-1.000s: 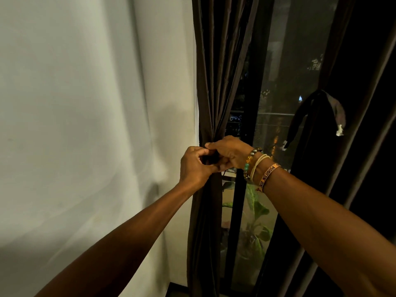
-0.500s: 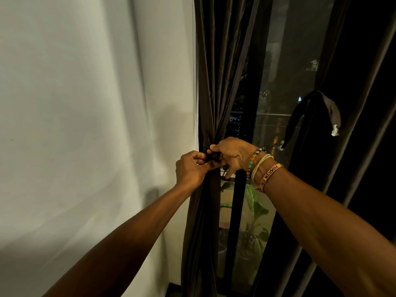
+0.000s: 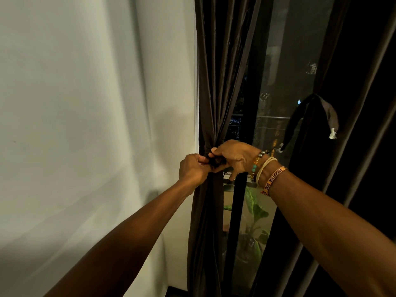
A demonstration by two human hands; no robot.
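A dark brown curtain (image 3: 216, 82) hangs gathered into a bunch beside the window. At its pinched waist a dark tie-back band (image 3: 217, 161) wraps the folds. My left hand (image 3: 192, 170) grips the band from the left with curled fingers. My right hand (image 3: 234, 156), with bracelets on the wrist, pinches the band's other end from the right. Both hands meet at the bunch, and the fingers hide most of the band.
A white wall (image 3: 85, 125) fills the left. A dark window frame post (image 3: 246, 125) and glass (image 3: 295, 61) stand right of the curtain, with a green plant (image 3: 255, 211) outside. A second dark curtain (image 3: 364, 146) with a hanging tie (image 3: 317, 116) is at right.
The view has shifted slightly and my hands have kept working at the band; my right fingers now pinch it higher on the bunch.
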